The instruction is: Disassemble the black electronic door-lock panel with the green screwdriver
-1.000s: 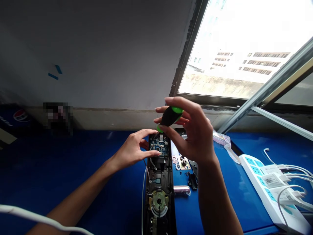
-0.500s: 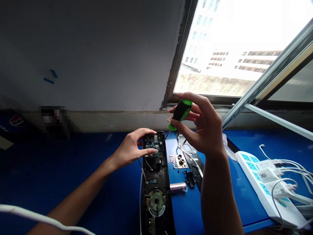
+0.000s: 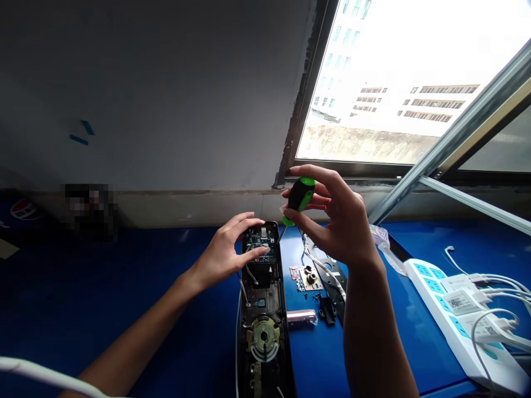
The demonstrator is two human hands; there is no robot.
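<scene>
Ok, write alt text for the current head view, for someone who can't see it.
A person's right hand holds a green-and-black screwdriver slanting down toward the edge of a long, open black housing, while the left hand spans the circuit board inside. Loose parts and a white power strip lie rightward on the blue table.

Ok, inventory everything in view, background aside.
table: one, blue, below
casing: one, black, centre
circuit board: one, blue, in casing
screwdriver: one, black-green, above casing
cylinder: one, pink, right of casing
loose boards: two, tan and reddish, beyond cylinder
bracket: one, black, beside cylinder
plate: one, black, beside boards
tiny parts: several, dark, near boards
cables: several, white, scattered
power strip: one, white-blue, right
packet: one, whitish, by power strip
left hand: one, bare, over casing
right hand: one, bare, holding screwdriver
</scene>
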